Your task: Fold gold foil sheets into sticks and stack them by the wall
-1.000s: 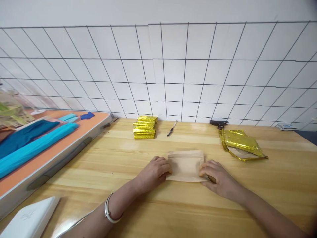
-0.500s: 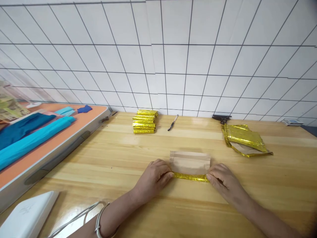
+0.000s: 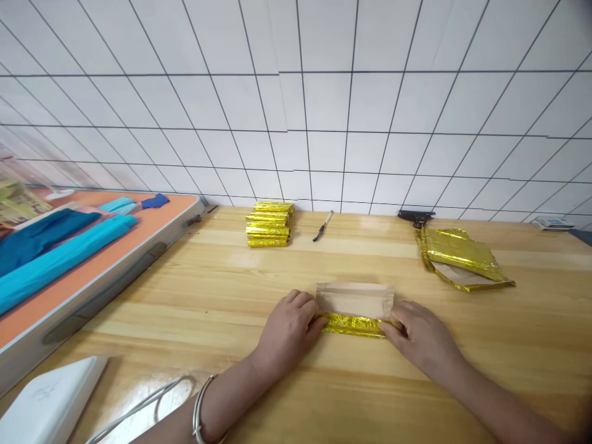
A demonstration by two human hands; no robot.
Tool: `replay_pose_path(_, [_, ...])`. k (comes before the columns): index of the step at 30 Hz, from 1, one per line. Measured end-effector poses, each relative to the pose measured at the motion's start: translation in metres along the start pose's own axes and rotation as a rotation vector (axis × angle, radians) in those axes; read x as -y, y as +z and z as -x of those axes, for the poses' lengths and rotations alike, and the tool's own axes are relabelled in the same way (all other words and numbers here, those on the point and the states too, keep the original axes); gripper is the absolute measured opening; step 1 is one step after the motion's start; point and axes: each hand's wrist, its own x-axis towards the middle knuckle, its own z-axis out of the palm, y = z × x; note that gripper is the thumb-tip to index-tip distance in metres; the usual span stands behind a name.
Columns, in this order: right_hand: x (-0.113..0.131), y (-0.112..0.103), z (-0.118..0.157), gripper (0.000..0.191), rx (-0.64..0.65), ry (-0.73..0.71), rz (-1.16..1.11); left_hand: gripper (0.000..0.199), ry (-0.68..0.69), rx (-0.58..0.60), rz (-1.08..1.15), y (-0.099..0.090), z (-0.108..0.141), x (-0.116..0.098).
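A sheet of gold foil paper [image 3: 354, 325] with a tan paper inner side lies on the wooden table, its near edge turned over into a shiny gold strip. My left hand [image 3: 292, 327] pinches the strip's left end. At the right end, my right hand [image 3: 416, 336] pinches it between thumb and fingers. The tan side faces up beyond the strip. Behind it, near the wall, sit several gold foil rolls [image 3: 269, 225] in a row. To the right lies a stack of gold foil sheets [image 3: 462, 254], partly showing a tan underside.
A pen [image 3: 322, 226] lies near the wall. A black clip-like object [image 3: 416, 217] touches the foil stack. At left, an orange-topped board [image 3: 92, 259] carries blue cloth [image 3: 69, 262]. A white device [image 3: 55, 398] and a cable [image 3: 139, 407] occupy the near left.
The gold strip along the near edge has become wider as the foil paper is turned over further. My right thumb has shifted inward along the strip. The camera view has shifted slightly.
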Motion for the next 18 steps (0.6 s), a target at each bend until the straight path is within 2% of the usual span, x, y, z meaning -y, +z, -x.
replay_pose_path(2, [0.0, 0.001, 0.0, 0.024, -0.002, -0.001, 0.005, 0.01, 0.058, -0.014, -0.073, -0.002, 0.002, -0.001])
replay_pose_path(4, [-0.001, 0.002, 0.0, 0.025, 0.002, -0.006, 0.002, 0.017, 0.206, -0.001, -0.127, -0.005, 0.005, -0.004])
replay_pose_path(6, [-0.001, 0.002, 0.0, 0.025, 0.001, -0.008, -0.001, 0.027, 0.376, 0.049, -0.143, -0.008, 0.006, -0.009])
replay_pose_path(8, [-0.001, 0.003, -0.001, 0.026, -0.006, -0.01, -0.002, 0.031, 0.477, 0.117, -0.141, -0.009, 0.008, -0.014])
replay_pose_path(10, [-0.001, 0.004, -0.001, 0.028, -0.018, -0.011, 0.0, 0.032, 0.496, 0.163, -0.144, -0.01, 0.011, -0.019])
replay_pose_path(13, [-0.002, 0.005, 0.0, 0.028, -0.027, -0.013, 0.002, 0.038, 0.453, 0.204, -0.163, -0.01, 0.017, -0.027])
replay_pose_path(18, [0.0, 0.004, 0.001, 0.029, -0.022, 0.013, -0.003, 0.04, 0.429, 0.208, -0.221, -0.008, 0.029, -0.039])
